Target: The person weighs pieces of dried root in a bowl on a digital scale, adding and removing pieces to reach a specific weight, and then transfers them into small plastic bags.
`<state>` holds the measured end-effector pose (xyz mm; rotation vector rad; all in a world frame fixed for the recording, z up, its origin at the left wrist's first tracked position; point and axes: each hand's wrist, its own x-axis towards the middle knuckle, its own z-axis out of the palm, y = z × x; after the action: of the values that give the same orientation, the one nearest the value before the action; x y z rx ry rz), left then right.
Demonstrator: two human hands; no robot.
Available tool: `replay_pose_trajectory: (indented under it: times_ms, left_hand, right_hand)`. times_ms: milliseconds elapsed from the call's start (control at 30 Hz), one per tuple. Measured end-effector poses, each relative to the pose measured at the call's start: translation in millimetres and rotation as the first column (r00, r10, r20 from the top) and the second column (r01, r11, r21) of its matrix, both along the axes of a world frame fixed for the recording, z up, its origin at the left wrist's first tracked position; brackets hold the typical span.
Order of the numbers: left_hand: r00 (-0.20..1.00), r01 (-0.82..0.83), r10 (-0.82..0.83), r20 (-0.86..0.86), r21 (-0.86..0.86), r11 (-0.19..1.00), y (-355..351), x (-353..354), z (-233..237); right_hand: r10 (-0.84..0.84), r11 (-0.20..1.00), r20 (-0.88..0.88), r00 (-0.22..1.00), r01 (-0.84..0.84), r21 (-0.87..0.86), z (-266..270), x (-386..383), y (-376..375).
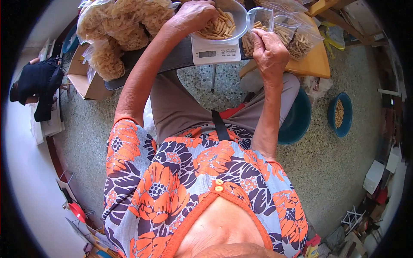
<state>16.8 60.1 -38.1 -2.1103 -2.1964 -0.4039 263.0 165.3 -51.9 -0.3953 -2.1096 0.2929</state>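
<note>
A white kitchen scale [217, 53] with a small display carries a clear plastic bowl [241, 26] of short tan sticks [221, 28]. My left hand [195, 16] is at the bowl's left side, fingers curled over the sticks; what they hold, if anything, is hidden. With thumb and fingers pinched, my right hand [272, 51] grips the edge of a clear plastic bag [263, 16] just right of the bowl. Some of the same sticks show inside this bag. Filled bags of sticks [301, 45] lie beside my right hand.
Several bags of pale curled pieces [129, 26] are piled on the dark table [176, 60] at left. An open cardboard box [84, 79] stands below them. A yellow wooden stool [316, 64] is at right. Teal basins [301, 118] sit on the speckled floor.
</note>
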Motion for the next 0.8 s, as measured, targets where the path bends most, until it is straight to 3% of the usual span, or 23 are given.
replay_pose_trajectory:
  times_ms: [300, 367, 400, 433, 467, 500, 533, 600, 767, 800]
  left_hand:
    - [0.997, -0.017, 0.018, 0.081, -0.014, 1.000, 1.0, -1.2, 7.7]
    - [0.925, 0.039, -0.129, 0.356, 0.251, 0.967, 2.4, -4.5, 5.5]
    - [0.926, 0.041, -0.131, 0.355, 0.250, 0.967, 3.0, -4.0, 6.1]
    - [0.665, -0.077, -0.063, 0.744, 0.153, 0.985, 2.8, -3.5, 6.5]
    - [0.258, -0.138, 0.026, 0.966, 0.010, 0.990, 2.0, -1.4, 8.8]
    - [0.026, -0.149, -0.004, 1.000, 0.007, 0.989, 0.0, 4.8, 16.0]
    - [0.028, -0.148, -0.003, 1.000, 0.007, 0.989, 2.1, -0.5, 13.8]
    - [-0.512, 0.234, -0.019, 0.858, 0.161, 0.959, 5.9, -13.4, 8.5]
    - [-0.561, 0.026, -0.032, 0.827, 0.057, 0.998, 10.4, 11.2, 19.5]
    - [-0.486, -0.048, -0.033, 0.873, 0.011, 0.999, 11.8, 21.4, 28.9]
  right_hand:
    - [0.003, 1.000, 0.003, 1.000, -0.003, 0.006, -1.6, -0.9, 0.0]
    - [-0.002, 1.000, 0.008, 1.000, 0.002, 0.003, -2.2, -0.2, -0.3]
    - [-0.005, 1.000, 0.011, 1.000, 0.005, 0.001, -2.2, -0.2, 0.1]
    - [-0.007, 1.000, 0.010, 1.000, 0.007, 0.000, -2.2, -0.3, 0.4]
    - [-0.001, 1.000, 0.008, 1.000, 0.001, 0.000, -1.7, -0.2, 0.2]
    - [0.005, 1.000, 0.005, 1.000, -0.005, -0.001, -1.5, 0.1, -0.1]
    - [0.003, 1.000, 0.003, 1.000, -0.003, -0.002, -1.1, 0.0, -0.4]
    - [0.003, 1.000, -0.004, 1.000, -0.003, -0.001, -0.7, -0.5, -1.4]
    - [0.009, 1.000, -0.028, 1.000, -0.010, -0.009, 0.0, -2.1, -2.3]
    - [0.010, 1.000, -0.034, 0.999, -0.011, -0.009, -0.2, -2.2, -2.5]
